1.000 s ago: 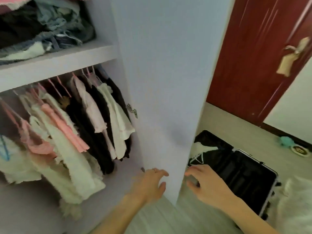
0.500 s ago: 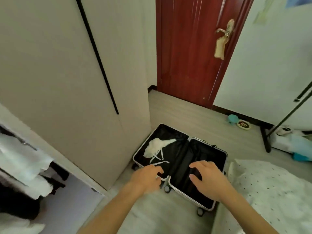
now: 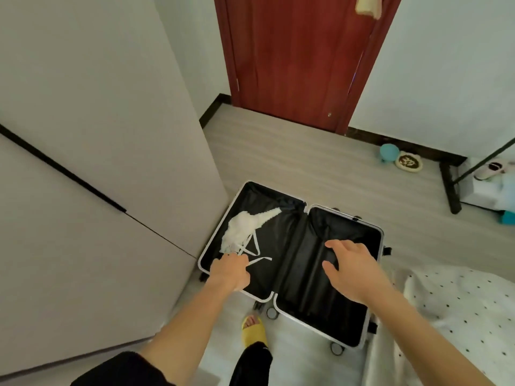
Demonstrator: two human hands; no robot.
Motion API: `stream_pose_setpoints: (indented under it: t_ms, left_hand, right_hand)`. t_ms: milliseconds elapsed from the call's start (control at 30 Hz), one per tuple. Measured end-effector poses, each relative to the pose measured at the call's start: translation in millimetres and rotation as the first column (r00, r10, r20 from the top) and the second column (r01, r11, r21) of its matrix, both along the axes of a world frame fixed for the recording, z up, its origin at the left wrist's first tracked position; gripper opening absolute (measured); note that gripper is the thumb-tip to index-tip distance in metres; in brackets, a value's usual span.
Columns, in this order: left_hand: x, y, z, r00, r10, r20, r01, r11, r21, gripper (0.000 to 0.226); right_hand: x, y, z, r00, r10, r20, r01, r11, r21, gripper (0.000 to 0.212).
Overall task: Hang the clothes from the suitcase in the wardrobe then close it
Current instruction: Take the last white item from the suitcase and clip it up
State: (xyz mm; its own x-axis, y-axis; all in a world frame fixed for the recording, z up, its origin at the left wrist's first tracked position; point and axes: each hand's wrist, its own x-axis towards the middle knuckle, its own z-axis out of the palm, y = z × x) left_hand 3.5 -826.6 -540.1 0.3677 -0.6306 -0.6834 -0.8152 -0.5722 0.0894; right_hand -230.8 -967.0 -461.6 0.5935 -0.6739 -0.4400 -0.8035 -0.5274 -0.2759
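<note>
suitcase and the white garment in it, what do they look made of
Suitcase: the frame looks like metal, perhaps aluminium, from its pale silvery sheen; the lining looks like thin black woven fabric, creased and faintly shiny. Garment: white lace or crochet-like textile, matte, with a scalloped edge and narrow straps.
</note>
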Motion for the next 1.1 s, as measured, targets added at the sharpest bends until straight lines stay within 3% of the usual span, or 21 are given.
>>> stream_pose_setpoints:
  t_ms: [133, 333, 533, 700, 800, 867, 933, 1033, 1100]
  left_hand:
    - [43.4, -38.9, -73.4, 1.000, 0.004, 0.002, -0.004, 1.000, 0.013, 0.038]
    - [105.5, -72.4, -243.2, 0.999, 0.034, 0.022, -0.035, 0.997, 0.064, 0.052]
    - [143.9, -89.6, -454.2, 0.995, 0.076, 0.067, -0.084, 0.988, 0.129, 0.067]
    - [169.4, -120.0, -606.9, 0.964, 0.238, 0.118, -0.242, 0.970, 0.019, 0.085]
    - [186.2, -138.3, -658.2, 0.937, 0.297, 0.185, -0.293, 0.955, -0.051, 0.087]
    - [194.4, -146.4, -688.7, 0.911, 0.363, 0.194, -0.346, 0.931, -0.118, 0.078]
    - [199.1, -145.9, -702.6, 0.904, 0.328, 0.274, -0.291, 0.942, -0.166, 0.057]
    - [193.8, -147.2, -703.2, 0.924, 0.167, 0.345, -0.124, 0.982, -0.142, 0.039]
    - [183.8, -150.5, -681.8, 0.939, 0.223, 0.263, -0.171, 0.964, -0.204, 0.037]
  right_hand:
    - [49.0, -35.9, -82.3, 0.999, -0.020, -0.045, 0.022, 0.999, 0.040, 0.053]
    - [126.3, -82.0, -267.9, 0.997, 0.008, -0.077, -0.001, 0.995, 0.096, 0.055]
    - [164.4, -104.1, -493.0, 0.972, 0.149, -0.179, -0.131, 0.985, 0.110, 0.056]
    - [179.1, -135.7, -641.2, 0.892, 0.317, -0.321, -0.326, 0.945, 0.029, 0.059]
    - [175.8, -149.2, -680.3, 0.848, 0.361, -0.387, -0.418, 0.905, -0.072, 0.060]
    - [169.9, -150.8, -696.1, 0.897, 0.322, -0.304, -0.382, 0.910, -0.163, 0.055]
    - [167.4, -150.4, -701.6, 0.938, 0.293, -0.187, -0.331, 0.917, -0.223, 0.049]
    - [166.5, -151.6, -700.0, 0.948, 0.276, -0.159, -0.301, 0.938, -0.169, 0.054]
    - [169.5, -157.2, -692.2, 0.942, 0.276, -0.189, -0.287, 0.957, -0.030, 0.060]
